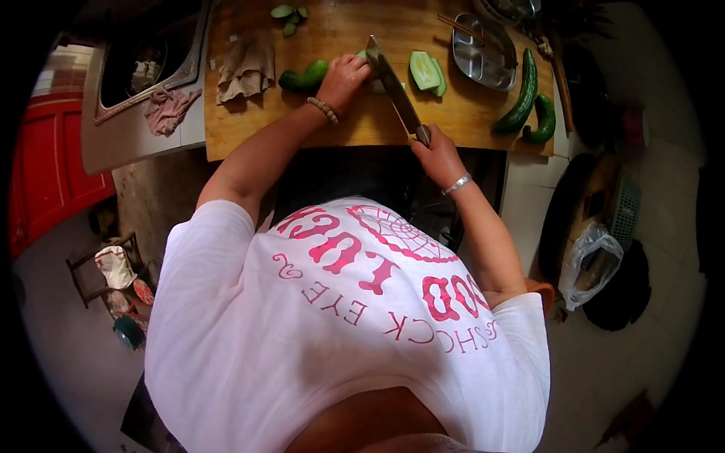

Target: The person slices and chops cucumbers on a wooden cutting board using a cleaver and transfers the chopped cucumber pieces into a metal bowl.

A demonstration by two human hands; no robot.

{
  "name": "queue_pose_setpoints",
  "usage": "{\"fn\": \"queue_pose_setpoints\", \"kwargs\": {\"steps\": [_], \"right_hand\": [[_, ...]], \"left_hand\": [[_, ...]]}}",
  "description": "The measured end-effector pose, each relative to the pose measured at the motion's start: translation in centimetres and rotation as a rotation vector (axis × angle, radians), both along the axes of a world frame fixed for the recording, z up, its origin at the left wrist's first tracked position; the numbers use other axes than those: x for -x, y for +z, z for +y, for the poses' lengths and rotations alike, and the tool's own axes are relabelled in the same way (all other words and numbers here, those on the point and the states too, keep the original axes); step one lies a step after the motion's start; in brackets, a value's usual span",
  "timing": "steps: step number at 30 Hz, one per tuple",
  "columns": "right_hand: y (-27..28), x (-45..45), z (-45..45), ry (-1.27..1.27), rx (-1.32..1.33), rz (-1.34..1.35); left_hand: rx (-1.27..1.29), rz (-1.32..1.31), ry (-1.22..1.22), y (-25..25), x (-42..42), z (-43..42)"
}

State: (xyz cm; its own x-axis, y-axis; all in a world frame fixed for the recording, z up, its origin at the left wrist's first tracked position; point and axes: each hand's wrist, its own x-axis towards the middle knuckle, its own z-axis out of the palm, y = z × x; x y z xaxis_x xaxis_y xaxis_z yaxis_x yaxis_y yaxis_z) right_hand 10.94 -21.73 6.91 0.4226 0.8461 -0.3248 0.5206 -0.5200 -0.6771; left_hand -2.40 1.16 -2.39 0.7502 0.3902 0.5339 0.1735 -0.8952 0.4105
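My right hand [440, 157] is wrapped round the handle of a cleaver [396, 92], whose blade slants up and left over the wooden board. Beside the blade, my left hand [346, 79] is closed over a green cucumber [302, 77], its curved end sticking out to the left. The cut end under my fingers is mostly hidden by the hand and the blade. Right of the cleaver lie pale cucumber slices [426, 72], overlapping on the board. Two whole cucumbers [521, 94], one long and one short and curved, rest near the board's right edge.
A divided metal tray [483, 57] with chopsticks [462, 28] sits at the back right of the wooden board [317, 128]. Cucumber pieces [285, 13] lie at the back left. A brown cloth [248, 68] is at left, near a sink [143, 64] and pink rag [171, 110].
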Motion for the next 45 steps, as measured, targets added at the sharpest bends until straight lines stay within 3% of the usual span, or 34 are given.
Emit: {"fn": "queue_pose_setpoints", "kwargs": {"steps": [9, 15, 20, 22, 24, 25, 28, 30, 35, 37, 41, 45], "right_hand": [[3.1, 0.9, 0.8, 0.039, -0.079, -0.122], [3.2, 1.5, 1.1, 0.049, -0.031, -0.096], [-1.5, 0.8, 2.1, 0.024, -0.022, -0.066], [-0.8, 1.0, 2.7, 0.016, -0.03, -0.076], [1.0, 0.6, 3.1, -0.237, 0.183, 0.287], [1.6, 0.6, 3.1, -0.24, 0.178, 0.285], [2.3, 1.0, 2.4, -0.21, 0.168, 0.222], [2.2, 1.1, 1.9, 0.014, -0.058, -0.099], [-0.2, 1.0, 3.3, 0.033, 0.011, -0.101], [1.2, 1.1, 3.6, -0.24, 0.233, 0.324], [2.6, 1.4, 3.0, -0.052, 0.08, 0.053], [0.5, 1.5, 2.8, -0.006, 0.095, -0.012]], "left_hand": [[0.045, 0.118, 0.023, 0.7, -0.2, -0.3], [0.077, 0.061, 0.035, 0.6, -0.4, -0.1], [0.059, 0.107, 0.013, -0.1, -0.1, 0.2], [0.062, 0.135, 0.0, 0.1, -0.1, 0.3], [0.062, 0.054, 0.0, 0.3, -0.3, 0.3], [0.058, 0.051, -0.003, 0.4, -0.3, 0.3], [0.067, 0.068, -0.02, 0.0, 0.2, 0.2], [0.069, 0.09, -0.025, 0.0, 0.1, 0.5], [0.076, 0.046, -0.05, 0.6, 0.4, 0.4], [0.066, 0.043, -0.051, -0.1, 0.5, 0.5], [0.04, -0.019, -0.078, -0.1, 0.5, 1.1], [0.05, -0.011, -0.104, -0.7, 0.7, 0.9]]}}
